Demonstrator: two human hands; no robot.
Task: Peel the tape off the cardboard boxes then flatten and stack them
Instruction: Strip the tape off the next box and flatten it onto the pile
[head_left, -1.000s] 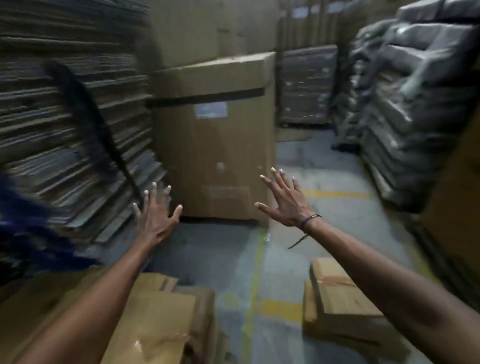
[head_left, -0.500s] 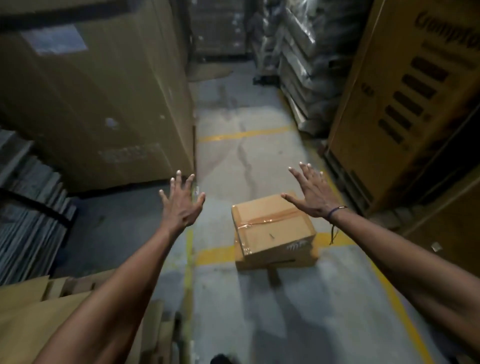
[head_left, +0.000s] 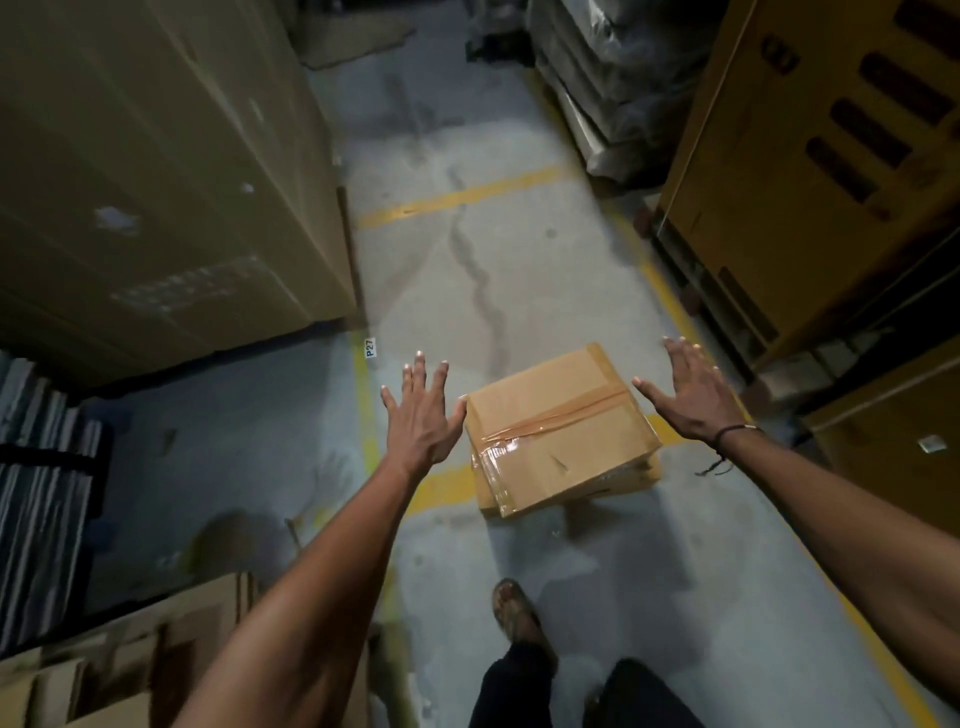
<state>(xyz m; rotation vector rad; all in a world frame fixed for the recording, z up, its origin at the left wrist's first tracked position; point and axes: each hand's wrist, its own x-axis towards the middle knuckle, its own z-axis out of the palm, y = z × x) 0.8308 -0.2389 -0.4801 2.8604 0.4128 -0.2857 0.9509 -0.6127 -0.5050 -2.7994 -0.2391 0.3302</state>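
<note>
Cardboard box (head_left: 558, 431), sealed with clear tape (head_left: 550, 421) across its top, sits on another box on the concrete floor (head_left: 519, 249) ahead of us, over a yellow line (head_left: 447, 483). We hold our left hand (head_left: 423, 415) and right hand (head_left: 693, 387) out on either side of it, fingers spread, gripping nothing. Our left thumb looks close to the box's near corner; we cannot tell whether it touches.
</note>
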